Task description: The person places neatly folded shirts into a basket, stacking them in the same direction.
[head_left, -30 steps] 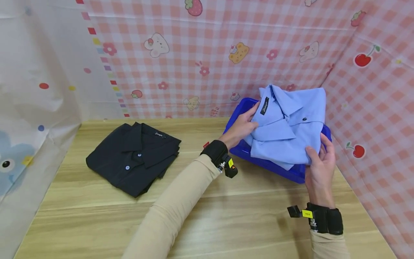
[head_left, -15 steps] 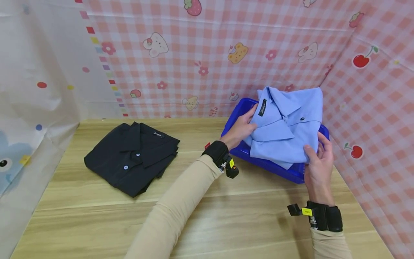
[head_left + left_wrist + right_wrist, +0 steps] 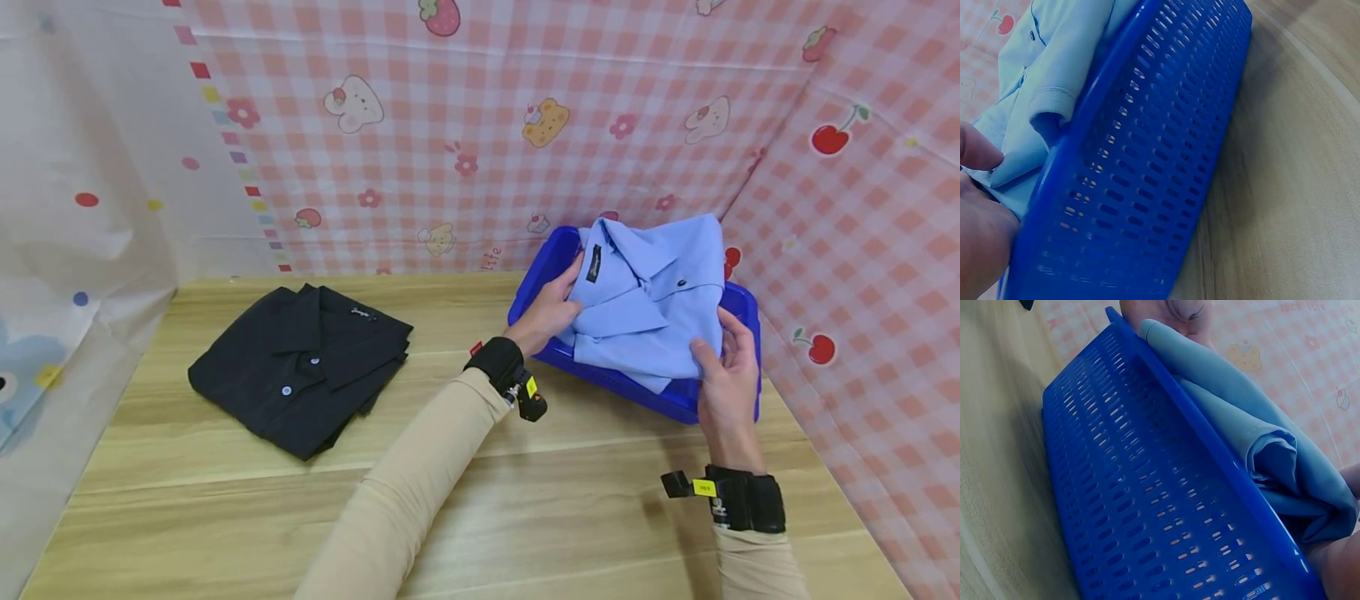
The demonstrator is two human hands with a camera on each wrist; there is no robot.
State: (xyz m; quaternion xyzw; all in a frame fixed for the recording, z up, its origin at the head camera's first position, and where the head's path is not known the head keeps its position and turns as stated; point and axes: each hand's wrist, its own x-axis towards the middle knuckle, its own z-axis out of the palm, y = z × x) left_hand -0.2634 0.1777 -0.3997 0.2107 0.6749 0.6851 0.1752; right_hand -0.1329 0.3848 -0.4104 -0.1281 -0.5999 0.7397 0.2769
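A folded light blue shirt [image 3: 637, 292], collar and dark label facing up, lies tilted over the opening of a blue plastic basket [image 3: 622, 385]. My left hand [image 3: 549, 312] pinches its left edge, thumb on top and fingers tucked under the cloth. At the lower right corner of the shirt, my right hand [image 3: 729, 387] grips with the thumb above and the other fingers along the side. In the left wrist view, the thumb [image 3: 979, 149] presses on the cloth close to the basket rim. A folded part of the shirt [image 3: 1272, 450] hangs over the rim in the right wrist view.
A folded black shirt [image 3: 300, 367] with pale buttons lies on the left of the wooden table [image 3: 525, 517]. Pink checked cloth [image 3: 465, 108] hangs behind the basket and on its right side. A white printed curtain [image 3: 90, 150] borders the left.
Both hands have lowered the light blue shirt a little, moving it left and further into the basket. The view has shifted slightly; the black shirt stays on the table.
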